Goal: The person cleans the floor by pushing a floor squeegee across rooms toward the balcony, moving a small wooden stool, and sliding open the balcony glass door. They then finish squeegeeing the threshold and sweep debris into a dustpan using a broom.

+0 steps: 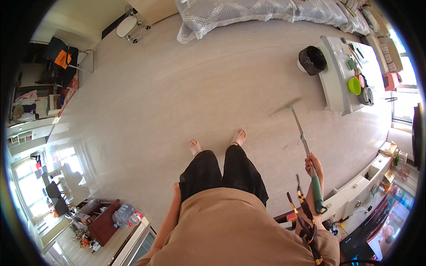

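Observation:
My right hand (pixel 314 163) is wrapped around the metal pole of a long-handled floor sweeper or mop (pixel 304 144). Its green grip with a hanging loop runs back along my forearm. At the far end, the thin wide head (pixel 286 106) is blurred and lies over the pale floor, ahead and right of my feet. A few small dark specks (pixel 288 145) show on the floor left of the pole. My left hand (pixel 176 188) hangs beside my black trousers (pixel 203 169), mostly hidden, so its fingers cannot be made out.
A black-lined waste bin (pixel 312 60) stands against a low white table (pixel 336 66) holding a green bowl (pixel 354 85). A bed or sofa with a grey quilted cover (pixel 233 23) lies ahead. White cabinets (pixel 356 189) line the right. Large water bottles (pixel 123 214) stand behind left.

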